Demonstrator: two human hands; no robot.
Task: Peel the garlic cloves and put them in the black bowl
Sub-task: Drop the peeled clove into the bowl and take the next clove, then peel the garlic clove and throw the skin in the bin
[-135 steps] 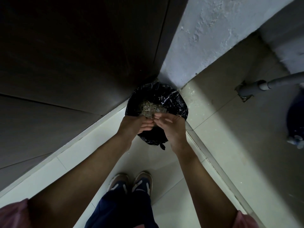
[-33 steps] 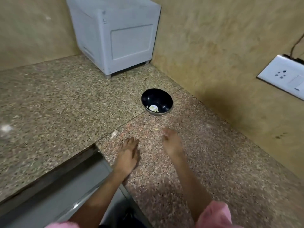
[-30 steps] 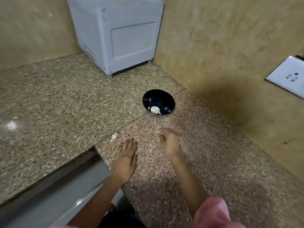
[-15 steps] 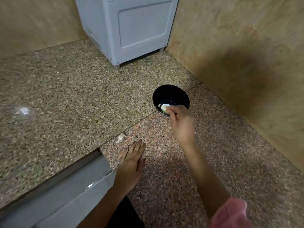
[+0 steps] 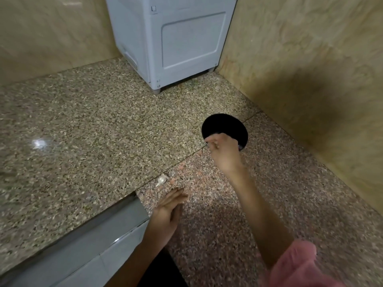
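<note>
Over the black bowl (image 5: 224,125), right hand (image 5: 224,153) has advanced, grip unclear; left hand (image 5: 167,212) released.

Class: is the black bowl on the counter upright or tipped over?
Upright: the black bowl shows its round mouth facing up on the counter; the right hand covers its near rim.
</note>
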